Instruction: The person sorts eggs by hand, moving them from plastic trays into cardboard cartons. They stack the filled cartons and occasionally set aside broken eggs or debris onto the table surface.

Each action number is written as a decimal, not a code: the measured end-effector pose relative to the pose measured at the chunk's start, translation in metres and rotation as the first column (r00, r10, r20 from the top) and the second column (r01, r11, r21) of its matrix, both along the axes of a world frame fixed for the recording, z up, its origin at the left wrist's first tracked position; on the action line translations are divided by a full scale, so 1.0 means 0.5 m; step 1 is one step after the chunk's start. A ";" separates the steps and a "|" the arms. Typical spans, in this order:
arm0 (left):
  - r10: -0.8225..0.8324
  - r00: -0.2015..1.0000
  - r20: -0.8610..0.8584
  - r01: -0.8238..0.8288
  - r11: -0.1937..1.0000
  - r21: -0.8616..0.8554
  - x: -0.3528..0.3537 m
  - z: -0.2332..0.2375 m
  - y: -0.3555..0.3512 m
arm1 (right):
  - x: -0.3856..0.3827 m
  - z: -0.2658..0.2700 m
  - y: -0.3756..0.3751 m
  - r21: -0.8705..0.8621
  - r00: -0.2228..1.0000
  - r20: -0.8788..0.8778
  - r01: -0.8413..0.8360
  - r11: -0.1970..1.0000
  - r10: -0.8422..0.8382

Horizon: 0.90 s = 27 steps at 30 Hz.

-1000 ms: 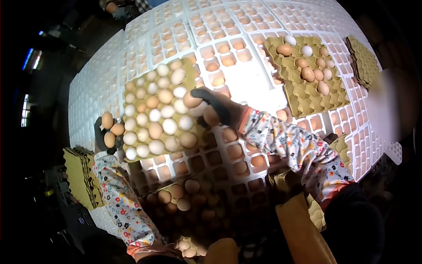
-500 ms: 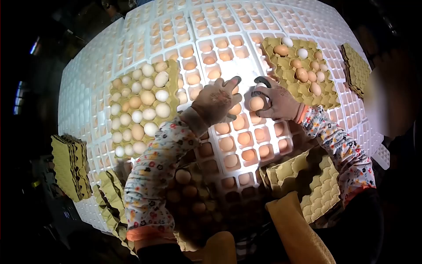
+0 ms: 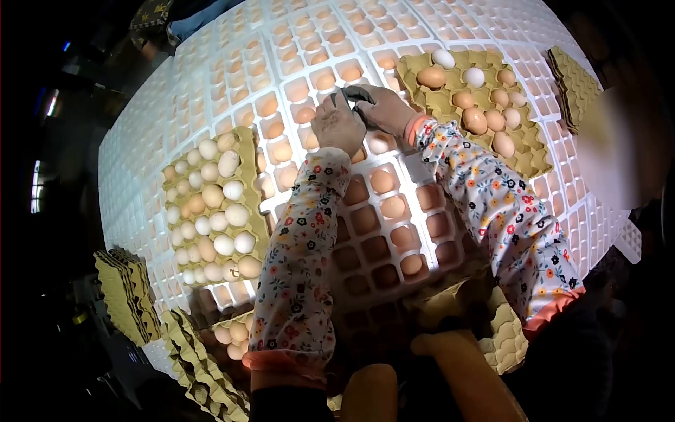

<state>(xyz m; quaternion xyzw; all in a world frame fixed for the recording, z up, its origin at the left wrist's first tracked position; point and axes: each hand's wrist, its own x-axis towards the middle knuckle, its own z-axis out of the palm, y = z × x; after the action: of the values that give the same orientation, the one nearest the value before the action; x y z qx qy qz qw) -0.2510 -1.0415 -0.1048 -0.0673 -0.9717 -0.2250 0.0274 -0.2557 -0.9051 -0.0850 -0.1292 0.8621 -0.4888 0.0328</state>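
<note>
My left hand [image 3: 339, 125] and my right hand [image 3: 382, 110] meet over a white plastic egg tray [image 3: 422, 224], both in thin gloves with dark fingertips. Their fingers are curled together at the tray's far part, hiding what is between them. A pale patch shows there, too small to name. Just below the right hand a pale egg [image 3: 380, 143] sits in a pocket. Brown eggs [image 3: 392, 206] fill other pockets nearer me. To the left lies a pulp egg tray [image 3: 246, 151] full of pale and brown eggs; at right, another pulp tray [image 3: 532, 156] is partly filled.
Stacked pulp trays stand at the left edge [image 3: 121, 292] and far right [image 3: 573, 88]. More pulp trays [image 3: 184, 344] lean at front left beside some brown eggs [image 3: 235, 334]. White trays of eggs cover the table. A person's denim-clad leg [image 3: 200, 20] shows at upper left.
Both hands have moved away from me and left, and come together. The brown egg seen at the right fingers is now out of sight. My view has shifted too.
</note>
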 end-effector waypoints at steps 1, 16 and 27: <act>-0.004 1.000 -0.008 0.006 0.983 0.183 0.005 0.004 -0.005 | 0.032 0.021 0.010 -0.161 0.996 0.068 0.061 0.985 -0.051; -0.741 0.657 -0.137 0.752 0.632 0.186 0.590 0.235 0.102 | 0.899 0.170 0.442 0.447 0.731 0.346 0.422 0.789 -0.588; -0.467 0.875 -0.127 0.471 0.764 0.440 0.618 0.237 -0.004 | 1.169 0.025 0.912 0.352 0.626 -0.231 0.768 0.535 -0.745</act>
<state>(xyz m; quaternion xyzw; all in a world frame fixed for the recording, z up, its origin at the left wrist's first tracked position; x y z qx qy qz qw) 0.0578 -1.0435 0.0135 -0.3004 -0.8426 -0.4468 -0.0098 0.3286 -0.4489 -0.0724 0.2534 0.9163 -0.2543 -0.1774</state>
